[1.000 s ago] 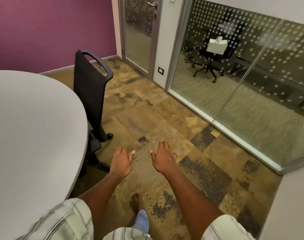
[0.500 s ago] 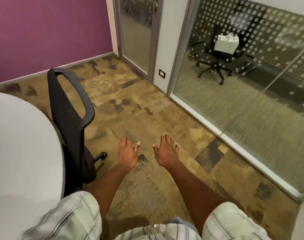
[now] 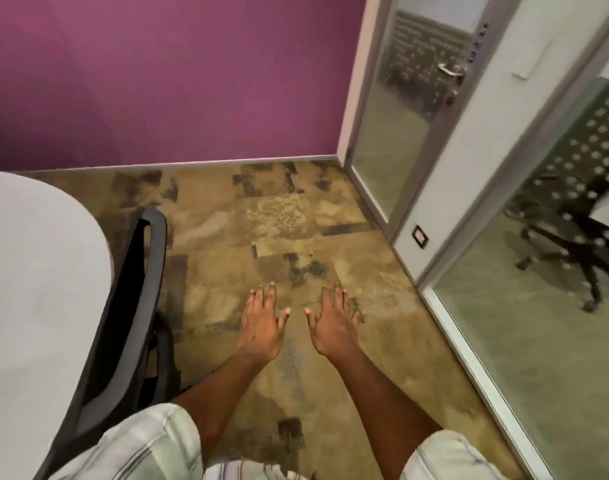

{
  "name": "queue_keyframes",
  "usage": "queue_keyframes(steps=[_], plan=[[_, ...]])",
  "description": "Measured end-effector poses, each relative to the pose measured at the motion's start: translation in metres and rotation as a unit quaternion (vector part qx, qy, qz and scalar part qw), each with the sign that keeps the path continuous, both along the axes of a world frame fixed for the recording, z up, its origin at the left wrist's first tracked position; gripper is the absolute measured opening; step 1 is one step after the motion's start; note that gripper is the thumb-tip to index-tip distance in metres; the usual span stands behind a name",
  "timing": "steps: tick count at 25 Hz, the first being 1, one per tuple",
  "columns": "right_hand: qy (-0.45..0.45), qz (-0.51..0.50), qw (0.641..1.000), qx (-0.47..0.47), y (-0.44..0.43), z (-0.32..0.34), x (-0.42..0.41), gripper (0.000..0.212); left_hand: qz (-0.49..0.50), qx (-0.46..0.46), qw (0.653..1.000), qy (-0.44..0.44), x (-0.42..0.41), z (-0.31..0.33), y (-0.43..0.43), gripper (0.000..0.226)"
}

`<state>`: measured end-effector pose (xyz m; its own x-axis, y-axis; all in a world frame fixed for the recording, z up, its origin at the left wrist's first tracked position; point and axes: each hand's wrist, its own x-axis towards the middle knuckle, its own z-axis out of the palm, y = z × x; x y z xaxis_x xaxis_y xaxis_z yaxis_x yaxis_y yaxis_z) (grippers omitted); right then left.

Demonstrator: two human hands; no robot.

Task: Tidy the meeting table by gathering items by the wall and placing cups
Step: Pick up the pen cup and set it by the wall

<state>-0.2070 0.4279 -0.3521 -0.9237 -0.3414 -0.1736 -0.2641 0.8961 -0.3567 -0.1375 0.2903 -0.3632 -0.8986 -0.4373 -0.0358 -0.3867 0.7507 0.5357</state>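
Observation:
The rounded end of the white meeting table (image 3: 36, 289) fills the left side, with nothing on the part I see. My left hand (image 3: 263, 325) and my right hand (image 3: 332, 325) are stretched out side by side over the carpet, palms down, fingers apart, holding nothing. Both hover to the right of the table, apart from it. No cups or other loose items are in view.
A black office chair (image 3: 136, 306) stands tucked against the table's edge, just left of my left arm. A purple wall (image 3: 174, 77) closes the far side. A glass door (image 3: 410, 109) and a dotted glass partition (image 3: 545, 271) run along the right, with brown patterned carpet (image 3: 278, 237) between.
The view has swung left and moved forward: the purple wall now fills the top, the chair sits closer at the left. Both hands stay outstretched and empty.

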Motion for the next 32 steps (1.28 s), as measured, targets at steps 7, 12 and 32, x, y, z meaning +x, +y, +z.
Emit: queue_keyframes(steps=[7, 12, 32], plan=[[0.002, 0.093, 0.996, 0.009, -0.076, 0.018, -0.165, 0.065, 0.126, 0.025, 0.992, 0.009, -0.149, 0.003, -0.059, 0.071], [-0.008, 0.121, 0.993, 0.017, -0.16, 0.011, -0.296, 0.066, 0.169, 0.038, 0.985, 0.006, -0.284, -0.008, -0.153, 0.066], [0.017, 0.416, 0.909, -0.022, -0.628, 0.019, -0.579, 0.068, 0.428, -0.049, 0.902, -0.009, -0.48, 0.017, -0.537, 0.068]])
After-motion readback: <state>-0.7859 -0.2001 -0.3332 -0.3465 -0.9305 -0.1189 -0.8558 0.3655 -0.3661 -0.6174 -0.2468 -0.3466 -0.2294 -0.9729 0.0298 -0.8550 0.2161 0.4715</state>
